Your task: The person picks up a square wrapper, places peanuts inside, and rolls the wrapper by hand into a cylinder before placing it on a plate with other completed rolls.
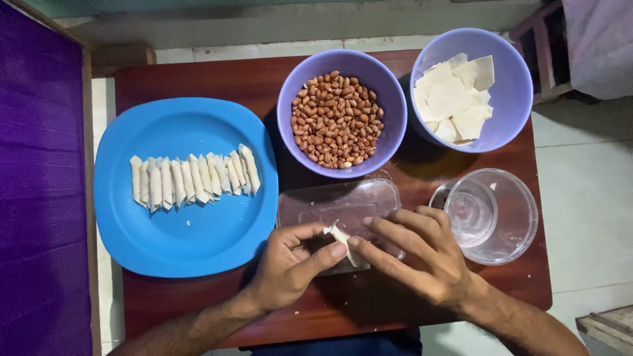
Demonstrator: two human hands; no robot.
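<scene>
My left hand [290, 264] and my right hand [415, 254] meet over a clear plastic lid [339, 204], both pinching a small rolled dough piece [343, 238] between their fingertips. Left of them a blue plate [191, 244] carries a row of several finished dough rolls [192, 178]. A purple bowl [290, 105] of peanuts [337, 120] stands behind the lid. A second purple bowl [517, 86], at the back right, holds flat square dough sheets [455, 99].
A clear round plastic bowl [511, 221] with a smaller clear cup [469, 211] inside stands to the right of my right hand. Everything rests on a small dark red table [217, 79]. A purple cloth [39, 184] lies along the left, tiled floor on the right.
</scene>
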